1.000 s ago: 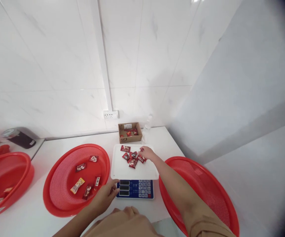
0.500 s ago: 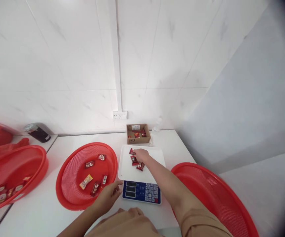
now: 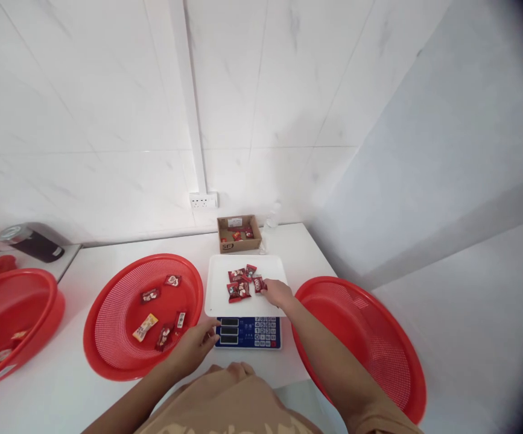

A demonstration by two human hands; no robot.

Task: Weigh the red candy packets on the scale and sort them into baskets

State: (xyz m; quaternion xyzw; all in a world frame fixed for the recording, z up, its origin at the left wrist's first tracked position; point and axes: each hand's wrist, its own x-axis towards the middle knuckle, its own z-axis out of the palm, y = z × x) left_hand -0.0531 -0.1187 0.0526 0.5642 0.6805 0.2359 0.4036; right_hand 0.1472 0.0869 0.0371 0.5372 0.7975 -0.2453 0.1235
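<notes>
On the white tray of the digital scale lie several red-wrapped candies in a loose cluster. My right hand is closed at the right side of this cluster, its fingertips pinching a small red candy packet over the tray. My left hand is beside the left edge of the scale's blue keypad panel. Its fingers and thumb are apart, holding nothing, with the tips at the panel's edge. Whether they touch it I cannot tell.
A red basket with several red candies and a yellow packet stands left of the scale. Another red basket stands right. A cardboard box with candies sits behind. Farther left are a third basket and a dark bottle.
My right hand has moved from the middle of the candies to their right side, pinching a packet. The candies lie closer together. The view has shifted; my left hand stays by the scale.
</notes>
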